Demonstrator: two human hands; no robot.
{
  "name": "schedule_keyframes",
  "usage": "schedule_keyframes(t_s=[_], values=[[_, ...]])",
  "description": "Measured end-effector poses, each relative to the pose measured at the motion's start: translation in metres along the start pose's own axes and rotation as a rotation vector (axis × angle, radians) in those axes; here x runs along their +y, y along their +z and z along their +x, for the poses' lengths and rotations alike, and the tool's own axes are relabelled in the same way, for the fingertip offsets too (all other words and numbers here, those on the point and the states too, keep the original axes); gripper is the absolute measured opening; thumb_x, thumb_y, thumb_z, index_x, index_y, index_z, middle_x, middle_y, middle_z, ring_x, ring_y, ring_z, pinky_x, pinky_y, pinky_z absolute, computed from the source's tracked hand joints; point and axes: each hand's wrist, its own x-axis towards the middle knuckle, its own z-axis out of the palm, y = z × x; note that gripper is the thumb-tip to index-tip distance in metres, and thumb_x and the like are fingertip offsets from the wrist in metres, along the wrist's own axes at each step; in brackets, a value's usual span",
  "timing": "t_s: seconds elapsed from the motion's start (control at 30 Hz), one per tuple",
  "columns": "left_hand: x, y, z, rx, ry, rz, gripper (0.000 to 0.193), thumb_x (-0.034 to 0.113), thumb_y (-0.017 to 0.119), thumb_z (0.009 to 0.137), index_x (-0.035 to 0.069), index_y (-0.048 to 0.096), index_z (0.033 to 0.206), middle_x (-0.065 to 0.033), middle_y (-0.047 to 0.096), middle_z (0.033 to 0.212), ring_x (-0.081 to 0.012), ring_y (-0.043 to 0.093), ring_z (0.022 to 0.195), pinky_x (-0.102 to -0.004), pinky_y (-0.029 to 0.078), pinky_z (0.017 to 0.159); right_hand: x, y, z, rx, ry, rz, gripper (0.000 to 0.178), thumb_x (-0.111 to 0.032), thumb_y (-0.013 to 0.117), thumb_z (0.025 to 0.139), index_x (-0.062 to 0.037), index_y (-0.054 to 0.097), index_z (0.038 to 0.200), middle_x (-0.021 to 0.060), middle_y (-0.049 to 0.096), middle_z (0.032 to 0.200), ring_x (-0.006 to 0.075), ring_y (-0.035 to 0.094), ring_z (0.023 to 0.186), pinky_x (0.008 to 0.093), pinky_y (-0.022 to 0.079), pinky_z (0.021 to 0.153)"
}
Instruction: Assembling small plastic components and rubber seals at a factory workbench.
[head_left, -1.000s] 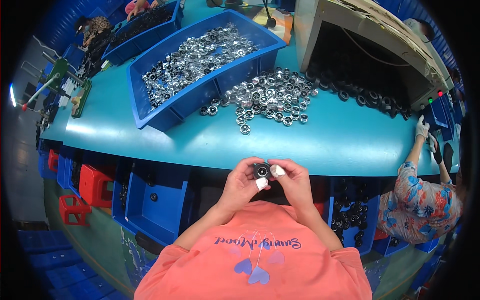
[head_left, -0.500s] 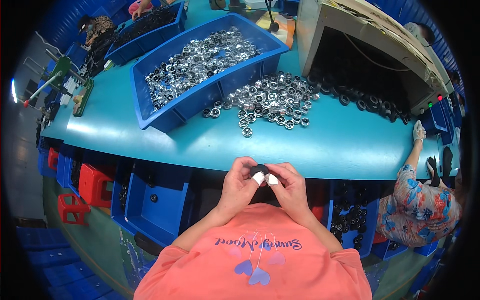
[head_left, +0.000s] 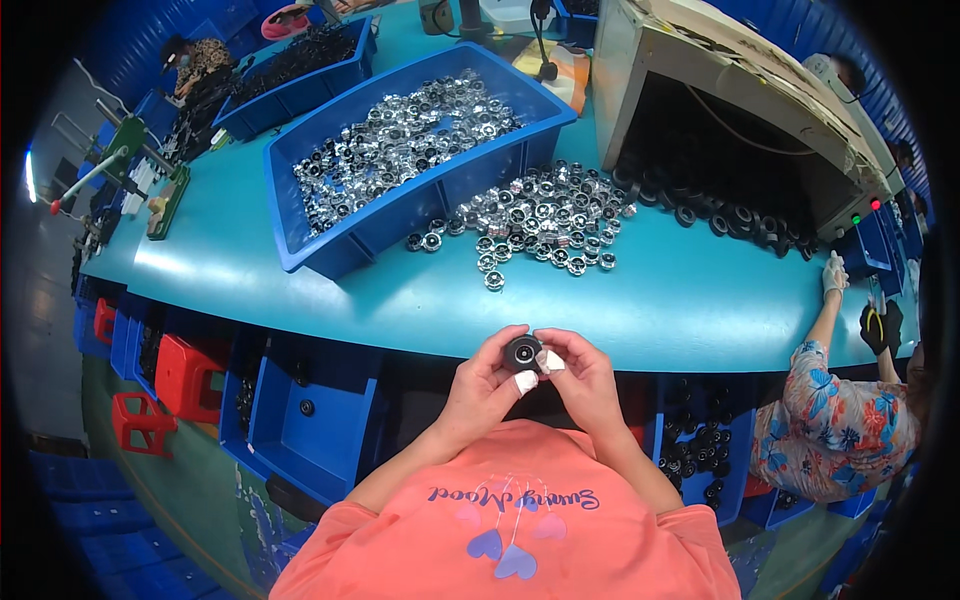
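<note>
A small black wheel [head_left: 522, 350] with a pale ring at its hub is between my two hands, just off the table's near edge. Its round face is turned up into view. My left hand [head_left: 478, 388] grips it from the left, thumb below and fingers curled behind. My right hand [head_left: 584, 378] closes on its right side, with thumb and fingertips against it. Both thumbs have white wrapping at the tip. Beyond the hands, a pile of shiny silver wheel hubs [head_left: 545, 215] lies on the teal table [head_left: 420, 310].
A blue bin [head_left: 400, 205] holds many more hubs. Black rubber tyres [head_left: 740, 218] spill from a beige box [head_left: 625, 90] at right. Below the edge are blue bins [head_left: 325, 430] and black wheels [head_left: 700, 440]. A co-worker's gloved hand [head_left: 880, 325] holds yellow-handled pliers at right.
The black wheel has been tilted, so its hub face now shows. My fingers have shifted around it. At right, the co-worker's dark-gloved hand has come up with pliers.
</note>
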Motion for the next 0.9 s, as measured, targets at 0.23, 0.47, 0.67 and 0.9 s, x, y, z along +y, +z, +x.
schedule_keyframes(t_s=[0.23,0.47,0.67,0.9], values=[[-0.006,-0.003,-0.001,0.016,0.123,0.313,0.055,0.003,0.077,0.095,0.004,0.056,0.146,-0.0119,0.071,0.119,-0.0188,0.073,0.105,-0.0323,0.06,0.092,0.001,0.0,0.002,-0.061,0.005,0.078,0.031,-0.005,0.066,0.103,0.0031,0.066,0.133,0.0101,0.071,0.121,0.0146,0.068,0.109,0.03,0.058,0.094],[0.005,-0.007,0.001,-0.004,0.299,0.704,0.052,0.009,0.078,0.092,0.009,0.061,0.141,-0.0112,0.065,0.105,-0.0273,0.067,0.096,-0.0387,0.056,0.084,0.001,-0.004,0.004,-0.11,0.239,0.316,0.034,-0.007,0.066,0.102,0.0061,0.065,0.134,0.0091,0.074,0.118,0.0133,0.07,0.103,0.0286,0.058,0.09],[0.012,-0.01,-0.002,-0.049,0.144,0.481,0.044,0.011,0.07,0.1,0.005,0.061,0.143,-0.0103,0.065,0.11,-0.0231,0.066,0.102,-0.0362,0.056,0.088,0.002,0.002,0.003,-0.078,0.163,0.249,0.033,-0.004,0.065,0.101,0.0062,0.065,0.133,0.0095,0.074,0.114,0.0145,0.071,0.101,0.0286,0.059,0.089],[0.006,-0.006,-0.007,0.016,0.091,0.177,0.032,0.008,0.057,0.108,0.0,0.065,0.138,-0.008,0.065,0.112,-0.0156,0.066,0.101,-0.0297,0.056,0.089,-0.002,0.008,-0.002,-0.099,0.105,0.15,0.029,-0.004,0.063,0.104,0.005,0.064,0.132,0.0097,0.074,0.113,0.0146,0.071,0.098,0.0283,0.059,0.087]])
